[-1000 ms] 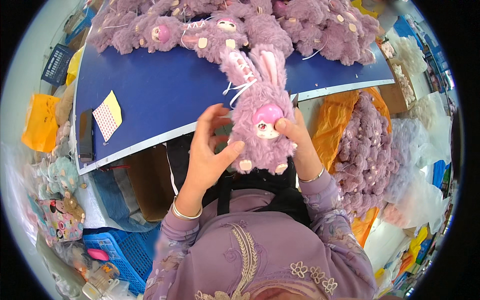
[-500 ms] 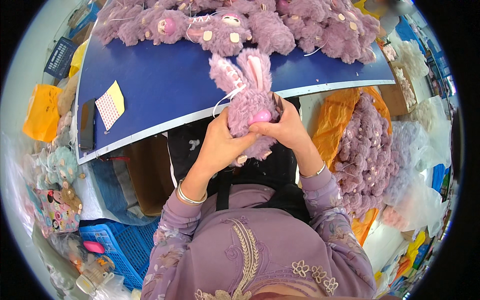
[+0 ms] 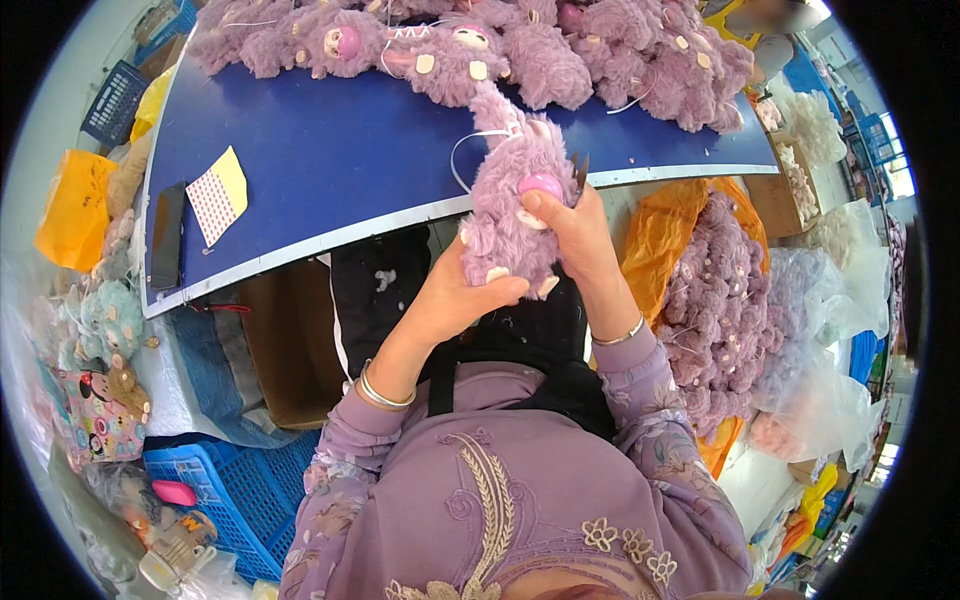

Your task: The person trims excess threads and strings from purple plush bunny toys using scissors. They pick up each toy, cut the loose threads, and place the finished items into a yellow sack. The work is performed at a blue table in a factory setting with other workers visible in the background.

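Note:
A purple plush rabbit [image 3: 510, 215] with long ears, a pink face piece and pale feet is held upright just past the table's near edge. My left hand [image 3: 450, 295] grips its lower left side, thumb lying across the bottom near the feet. On the other side my right hand [image 3: 580, 230] clasps the body, thumb pressed by the pink face piece. Dark pointed blades [image 3: 582, 172] stick up beside the right index finger; the rest of that tool is hidden. A thin white cord [image 3: 462, 150] loops out from the rabbit's ear.
Similar purple plush toys [image 3: 545, 60] are heaped along the far side of the blue table [image 3: 330, 140]. A dotted sticker sheet [image 3: 218, 198] and a dark phone-like slab [image 3: 168, 235] lie at left. An orange bag [image 3: 665, 240] of plush toys stands right; a blue crate [image 3: 235, 500] stands lower left.
The rabbit has tipped and turned in my hands, its ears now foreshortened. My right hand has shifted up and right, and the left thumb has slid down toward the feet.

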`<state>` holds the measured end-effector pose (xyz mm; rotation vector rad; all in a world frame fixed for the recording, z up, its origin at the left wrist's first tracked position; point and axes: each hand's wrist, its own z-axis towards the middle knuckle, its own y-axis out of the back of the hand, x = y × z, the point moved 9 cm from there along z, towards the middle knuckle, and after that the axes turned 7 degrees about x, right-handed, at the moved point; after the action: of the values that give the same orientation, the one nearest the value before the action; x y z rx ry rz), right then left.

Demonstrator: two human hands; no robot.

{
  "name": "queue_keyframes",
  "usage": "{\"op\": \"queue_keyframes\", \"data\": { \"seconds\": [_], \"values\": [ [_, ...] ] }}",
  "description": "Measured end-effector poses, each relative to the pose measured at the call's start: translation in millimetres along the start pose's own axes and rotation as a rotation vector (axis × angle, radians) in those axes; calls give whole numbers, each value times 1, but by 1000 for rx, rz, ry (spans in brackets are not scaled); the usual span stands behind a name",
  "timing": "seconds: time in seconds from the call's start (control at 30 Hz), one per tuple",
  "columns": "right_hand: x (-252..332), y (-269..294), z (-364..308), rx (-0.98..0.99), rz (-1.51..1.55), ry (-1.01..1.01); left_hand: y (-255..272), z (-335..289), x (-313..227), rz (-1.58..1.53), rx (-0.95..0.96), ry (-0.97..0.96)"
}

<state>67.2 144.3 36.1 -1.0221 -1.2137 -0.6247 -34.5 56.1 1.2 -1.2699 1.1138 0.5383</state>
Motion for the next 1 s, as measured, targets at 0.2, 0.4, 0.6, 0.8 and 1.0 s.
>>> {"op": "queue_keyframes", "data": {
  "seconds": [0.2, 0.4, 0.6, 0.8, 1.0],
  "values": [
    [-1, -5, 3, -8, -66, 3, 17, -3, -20, 364, -232, -141],
    [-10, -4, 2, 9, -61, -79, 17, -4, -23, 351, -185, -209],
    [-8, 15, -9, -38, 58, -111, 41, -9, -36, 194, -367, -378],
    [14, -40, -23, 20, -622, 153, 47, -4, -38, 253, -510, -437],
    [-1, -28, -18, 17, -506, 22, 45, 0, -43, 76, -457, -404]
  ]
}}
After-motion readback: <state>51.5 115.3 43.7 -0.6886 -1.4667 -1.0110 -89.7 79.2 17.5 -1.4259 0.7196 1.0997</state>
